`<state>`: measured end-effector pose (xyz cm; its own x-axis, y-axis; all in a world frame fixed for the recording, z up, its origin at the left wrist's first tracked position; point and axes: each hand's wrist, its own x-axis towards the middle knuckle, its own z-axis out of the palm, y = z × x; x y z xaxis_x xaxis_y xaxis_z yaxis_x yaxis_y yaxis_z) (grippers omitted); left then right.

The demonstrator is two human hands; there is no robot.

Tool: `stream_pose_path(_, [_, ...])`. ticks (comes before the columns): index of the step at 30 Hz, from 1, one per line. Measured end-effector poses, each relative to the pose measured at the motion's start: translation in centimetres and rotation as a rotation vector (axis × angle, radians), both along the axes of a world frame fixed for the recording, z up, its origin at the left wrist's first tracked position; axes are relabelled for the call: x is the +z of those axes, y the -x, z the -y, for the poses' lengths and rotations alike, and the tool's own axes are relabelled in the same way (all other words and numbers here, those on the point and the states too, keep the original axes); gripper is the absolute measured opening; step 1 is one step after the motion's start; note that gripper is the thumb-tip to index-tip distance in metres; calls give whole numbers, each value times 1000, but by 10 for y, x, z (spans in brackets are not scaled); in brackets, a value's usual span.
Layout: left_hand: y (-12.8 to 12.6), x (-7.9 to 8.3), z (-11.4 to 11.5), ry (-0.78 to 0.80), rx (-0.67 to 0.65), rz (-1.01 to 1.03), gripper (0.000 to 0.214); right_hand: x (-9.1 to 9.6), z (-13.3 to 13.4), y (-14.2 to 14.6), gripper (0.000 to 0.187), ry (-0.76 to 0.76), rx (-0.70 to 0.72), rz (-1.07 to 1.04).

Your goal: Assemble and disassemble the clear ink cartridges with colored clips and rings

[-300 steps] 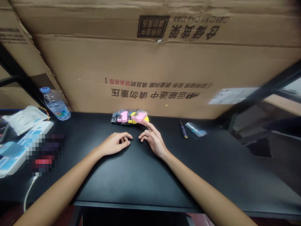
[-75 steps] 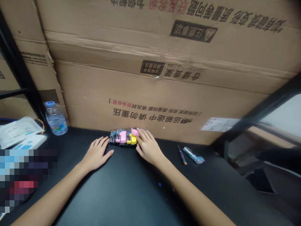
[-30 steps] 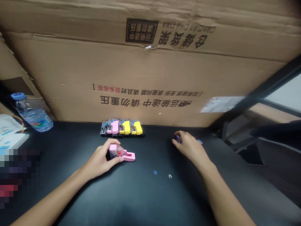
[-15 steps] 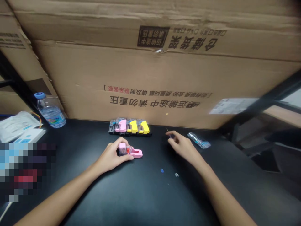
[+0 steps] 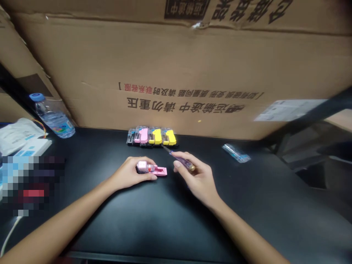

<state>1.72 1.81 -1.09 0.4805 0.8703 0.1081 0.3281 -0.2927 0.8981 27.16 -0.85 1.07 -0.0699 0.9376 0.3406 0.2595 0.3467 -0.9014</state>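
My left hand (image 5: pixel 129 175) is closed on a pink ink cartridge (image 5: pixel 154 169) that lies on the black table (image 5: pixel 170 212). My right hand (image 5: pixel 198 179) grips a small purple screwdriver (image 5: pixel 180 159); its tip points up and left, toward the row behind. That row of ink cartridges (image 5: pixel 151 136), with pink and yellow clips, stands against the cardboard box (image 5: pixel 176 73) at the back of the table. The screwdriver tip is close to the rightmost yellow cartridge; I cannot tell whether it touches.
A water bottle (image 5: pixel 52 117) lies at the back left beside white packets (image 5: pixel 19 134) and a white power strip (image 5: pixel 33 146). A clear plastic sleeve (image 5: pixel 236 153) lies at the back right. A black frame bar (image 5: pixel 308 121) slants across the right.
My right hand has picked up the screwdriver from the right and brought it left, next to the pink cartridge. My left hand keeps hold of the cartridge.
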Motion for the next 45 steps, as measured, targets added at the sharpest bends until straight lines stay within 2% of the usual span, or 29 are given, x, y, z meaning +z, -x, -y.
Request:
stream_pose_path(6, [1, -4, 0, -31, 18, -24, 37, -7, 6, 6, 35, 136, 98, -166])
stream_pose_path(8, [2, -4, 0, -51, 5, -37, 36, -9, 6, 10, 33, 174, 133, -211])
stream_pose_path(16, [4, -1, -1, -66, -17, -71, 36, -11, 5, 14, 25, 237, 104, -124])
stream_pose_path(33, [6, -2, -3, -31, -75, -57, 41, -8, 1, 10, 32, 194, 192, -35])
stream_pose_path(40, [6, -1, -3, -38, -63, -74, 41, -7, 1, 17, 43, 226, 143, -34])
stream_pose_path(45, [7, -2, -3, -15, -55, -69, 46, -12, 0, 16, 48, 263, 108, -135])
